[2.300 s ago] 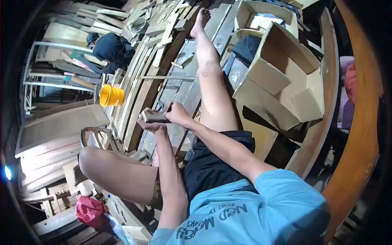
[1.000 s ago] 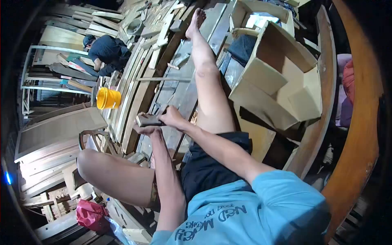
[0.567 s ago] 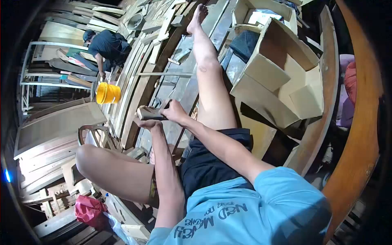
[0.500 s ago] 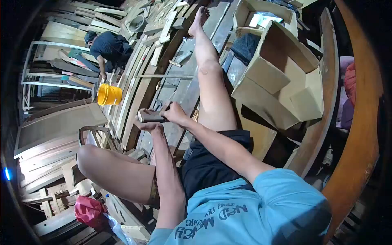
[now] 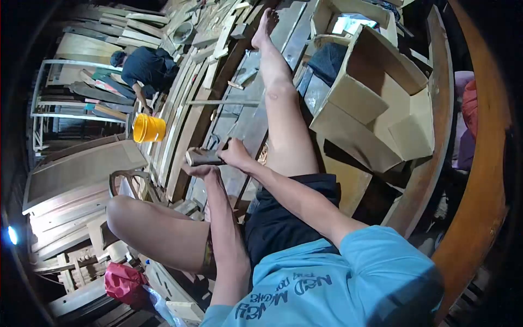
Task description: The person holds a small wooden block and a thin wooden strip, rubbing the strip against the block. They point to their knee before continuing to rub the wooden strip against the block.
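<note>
Outstretched, both arms reach forward, well apart from the open cardboard box [image 5: 354,101]; partly bare planks [image 5: 246,129] lie ahead. The right hand [image 5: 235,153] clamps a small block's [image 5: 205,157] end; the left hand [image 5: 202,171] supports it underneath, finger closure unclear.

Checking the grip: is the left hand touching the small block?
Touching: the head view shows the block lying against the left hand, its fingers beneath.
</note>
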`<state>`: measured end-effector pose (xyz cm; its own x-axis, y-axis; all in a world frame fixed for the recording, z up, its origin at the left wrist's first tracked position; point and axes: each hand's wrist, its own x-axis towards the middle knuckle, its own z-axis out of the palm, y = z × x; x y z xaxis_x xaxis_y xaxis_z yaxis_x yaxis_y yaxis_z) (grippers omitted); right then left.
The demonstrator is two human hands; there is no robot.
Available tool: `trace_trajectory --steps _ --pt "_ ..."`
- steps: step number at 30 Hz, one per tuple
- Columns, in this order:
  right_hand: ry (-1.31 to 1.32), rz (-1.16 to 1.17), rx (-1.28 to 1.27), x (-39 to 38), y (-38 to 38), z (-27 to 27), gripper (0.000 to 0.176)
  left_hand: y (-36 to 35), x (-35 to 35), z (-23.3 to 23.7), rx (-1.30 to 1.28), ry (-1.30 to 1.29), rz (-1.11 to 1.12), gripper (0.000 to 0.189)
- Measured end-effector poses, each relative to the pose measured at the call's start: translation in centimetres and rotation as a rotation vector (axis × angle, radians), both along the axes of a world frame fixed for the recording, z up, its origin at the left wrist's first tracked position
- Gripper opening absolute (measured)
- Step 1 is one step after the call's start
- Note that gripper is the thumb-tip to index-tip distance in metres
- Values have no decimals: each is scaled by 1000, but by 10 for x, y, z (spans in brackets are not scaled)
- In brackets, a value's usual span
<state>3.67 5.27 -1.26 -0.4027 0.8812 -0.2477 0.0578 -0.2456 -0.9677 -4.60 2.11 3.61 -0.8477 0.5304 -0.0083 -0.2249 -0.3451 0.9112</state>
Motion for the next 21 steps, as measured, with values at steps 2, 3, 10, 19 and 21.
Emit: trace_trajectory --steps 2,3,10,19,21 --pt "154 -84 75 -10 -3 -4 9 3 -9 -7 125 -41 -62 40" --pt "339 -25 -26 -12 -3 -4 9 6 -10 -10 76 -77 24 40" --pt "81 -104 133 -14 0 -8 16 3 -1 -2 23 13 -21 43" --pt "316 -73 71 -9 -2 -6 30 6 1 -3 21 47 29 41" --pt "167 -7 9 10 3 7 22 8 1 -9 53 22 74 43"
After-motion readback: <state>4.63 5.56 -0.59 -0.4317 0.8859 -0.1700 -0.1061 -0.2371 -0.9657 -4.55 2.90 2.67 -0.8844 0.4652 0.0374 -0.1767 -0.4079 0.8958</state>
